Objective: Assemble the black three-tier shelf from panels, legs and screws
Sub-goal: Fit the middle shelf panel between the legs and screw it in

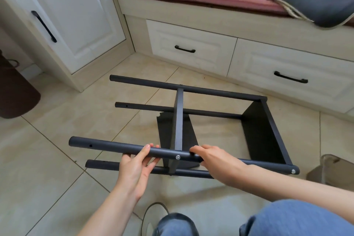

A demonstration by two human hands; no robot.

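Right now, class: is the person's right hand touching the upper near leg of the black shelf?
Touching. The head view shows the right hand with its fingers curled over the upper near leg, just right of the silver screw; no gap shows.

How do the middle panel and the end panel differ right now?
The middle panel sits partway along the legs and shows mostly its thin edge; the end panel sits flush at the leg ends, showing its broad face. The hands hold the leg beside the middle panel's screw, away from the end panel's. Both are black.
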